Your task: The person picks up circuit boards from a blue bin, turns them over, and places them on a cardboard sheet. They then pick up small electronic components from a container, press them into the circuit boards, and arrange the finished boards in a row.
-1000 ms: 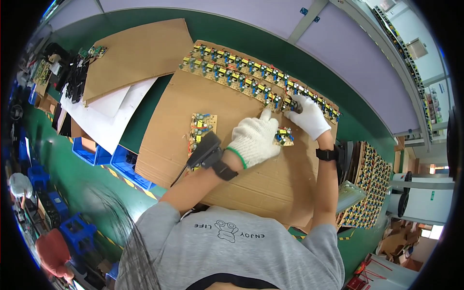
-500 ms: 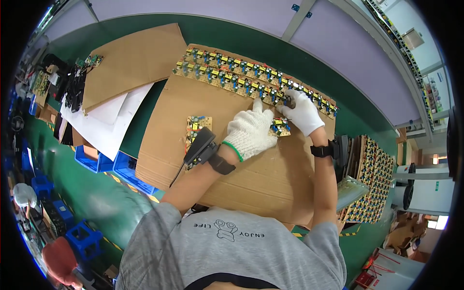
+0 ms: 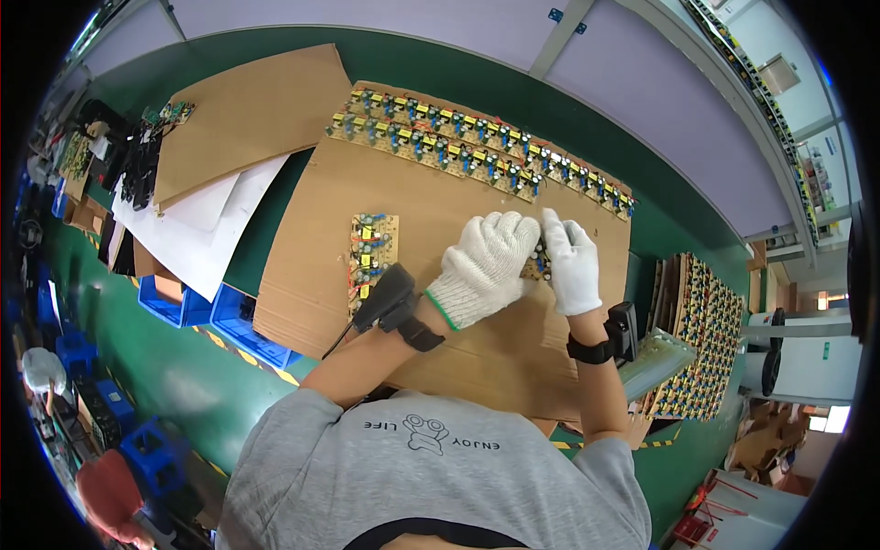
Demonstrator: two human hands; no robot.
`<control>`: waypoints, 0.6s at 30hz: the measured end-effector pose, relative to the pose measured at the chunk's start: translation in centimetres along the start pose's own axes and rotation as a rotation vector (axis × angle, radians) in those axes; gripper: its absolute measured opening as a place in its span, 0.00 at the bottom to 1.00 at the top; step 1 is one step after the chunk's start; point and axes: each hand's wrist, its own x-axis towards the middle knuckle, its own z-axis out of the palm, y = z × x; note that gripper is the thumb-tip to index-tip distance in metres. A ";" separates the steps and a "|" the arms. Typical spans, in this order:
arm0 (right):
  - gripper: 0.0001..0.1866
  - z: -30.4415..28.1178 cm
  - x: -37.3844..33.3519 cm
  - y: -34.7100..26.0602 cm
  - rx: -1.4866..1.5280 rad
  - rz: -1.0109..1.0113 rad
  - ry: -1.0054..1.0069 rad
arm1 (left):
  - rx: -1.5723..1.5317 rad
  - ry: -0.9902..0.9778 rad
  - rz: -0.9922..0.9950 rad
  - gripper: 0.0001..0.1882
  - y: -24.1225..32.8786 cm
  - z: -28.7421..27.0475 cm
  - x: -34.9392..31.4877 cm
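While a pale purple partition closes off the far side, a green bench carries a large brown cardboard sheet, with blue bins to the left. Two rows of circuit boards, tan and crowded with yellow blocks and tiny cylinders, line the sheet's far edge; a short board strip lies at left. The left hand, in ribbed knit with a green cuff, has its fingers bent; the right hand, in smoother white fabric, holds its fingers nearly straight. Between them, partly hidden, is a small board piece; whether either grips it, I cannot tell.
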 end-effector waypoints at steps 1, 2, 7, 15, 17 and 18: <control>0.18 0.2 0.0 0.7 0.236 -0.081 0.052 | -0.102 0.044 -0.004 0.29 0.1 0.3 -0.1; 0.18 0.2 0.1 1.5 0.469 -0.161 0.113 | -0.211 0.088 -0.003 0.28 0.3 0.6 -0.1; 0.25 -2.6 4.1 5.0 0.546 0.149 -0.029 | -0.604 0.099 -0.220 0.24 0.6 1.8 0.6; 0.34 -5.2 5.8 5.7 -0.768 -0.416 0.180 | -0.047 -0.129 -0.201 0.19 0.4 2.3 2.3; 0.33 -5.9 5.9 5.8 -0.712 -0.426 0.088 | -0.052 -0.190 -0.260 0.19 0.4 2.0 3.1; 0.33 -6.1 5.8 5.5 -0.650 -0.433 0.007 | -0.054 -0.192 -0.258 0.19 0.3 1.7 3.6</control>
